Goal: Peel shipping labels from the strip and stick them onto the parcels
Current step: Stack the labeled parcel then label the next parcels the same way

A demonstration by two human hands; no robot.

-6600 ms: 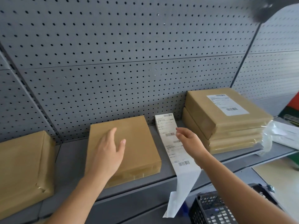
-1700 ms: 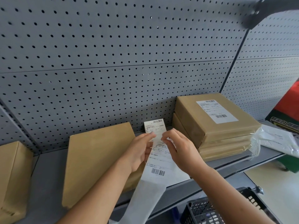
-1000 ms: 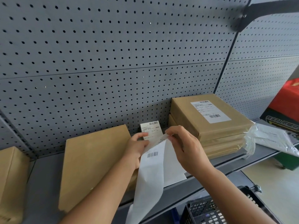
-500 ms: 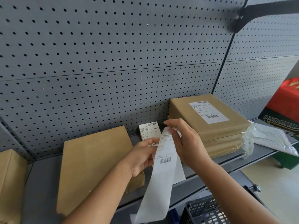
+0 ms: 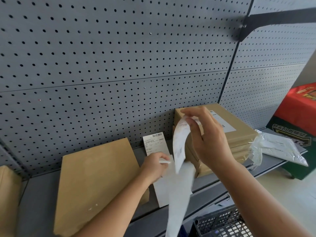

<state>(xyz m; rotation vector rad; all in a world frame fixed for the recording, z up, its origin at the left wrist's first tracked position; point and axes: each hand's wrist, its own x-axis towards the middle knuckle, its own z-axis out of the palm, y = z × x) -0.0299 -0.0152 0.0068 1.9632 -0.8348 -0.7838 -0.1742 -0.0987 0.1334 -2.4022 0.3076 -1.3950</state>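
A white shipping label (image 5: 179, 142) curls upward, pinched at its top between the fingers of my right hand (image 5: 206, 135). My left hand (image 5: 154, 165) presses on the backing strip (image 5: 174, 189), which lies on the grey shelf (image 5: 39, 189) and hangs over its front edge. More printed labels on the strip (image 5: 154, 142) lean against the pegboard. A bare brown parcel (image 5: 95, 182) lies flat to the left of my hands. Behind my right hand stands a stack of brown parcels (image 5: 239, 134); the top one carries a label.
Another brown parcel (image 5: 8, 199) sits at the far left. A clear plastic bag (image 5: 280, 147) lies on the shelf's right end. A black basket (image 5: 222, 223) stands below the shelf. A red and green box (image 5: 297, 127) is at the right. The grey pegboard (image 5: 119, 65) backs the shelf.
My right hand has pulled the label up and to the right, off the backing strip. My left hand has dropped lower and holds the strip down.
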